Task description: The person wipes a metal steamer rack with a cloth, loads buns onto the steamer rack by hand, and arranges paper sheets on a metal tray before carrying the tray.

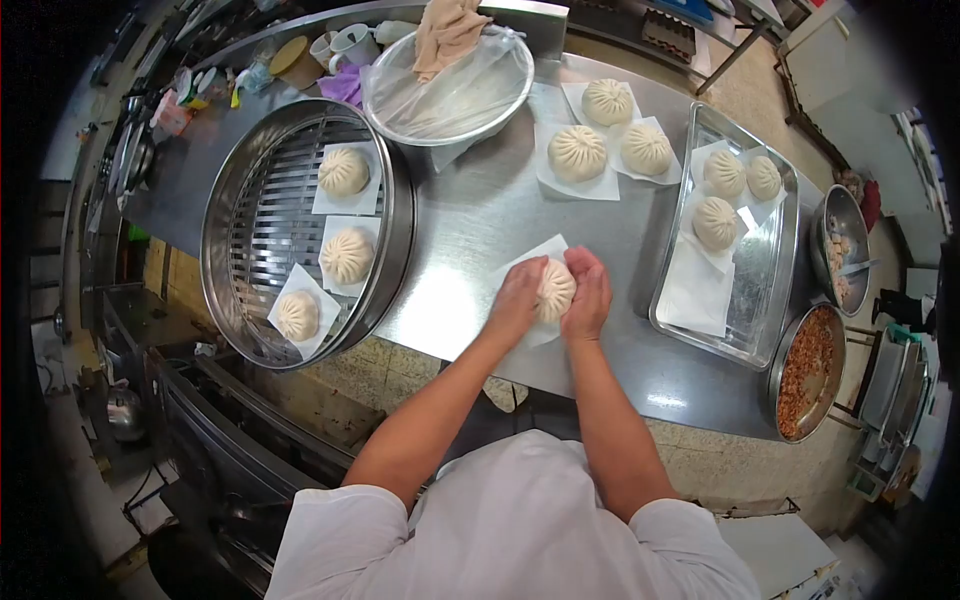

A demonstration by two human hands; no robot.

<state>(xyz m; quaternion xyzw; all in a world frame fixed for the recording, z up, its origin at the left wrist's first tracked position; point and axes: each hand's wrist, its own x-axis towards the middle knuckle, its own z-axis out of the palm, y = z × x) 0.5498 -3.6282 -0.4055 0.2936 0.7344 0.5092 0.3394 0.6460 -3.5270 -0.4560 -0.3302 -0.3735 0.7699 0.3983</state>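
Between my two hands sits a pleated steamed bun (556, 291) on a square of white paper (541, 333), at the near middle of the steel table. My left hand (518, 296) is curved around the bun's left side. Cupping its right side is my right hand (587, 293), fingers bent over the edge. Beyond them, several more buns (577, 153) rest on paper squares. To the left, a round steamer tray (392, 265) with a slatted bottom holds buns (346, 256) on paper, spaced apart.
On the right lies a rectangular metal tray (660, 290) with buns and loose paper (697, 290). Past it stand a pan of brown filling (808, 375) and a metal bowl (846, 250) with a utensil. At the back is a plastic-covered bowl (450, 100) with a cloth (445, 40).
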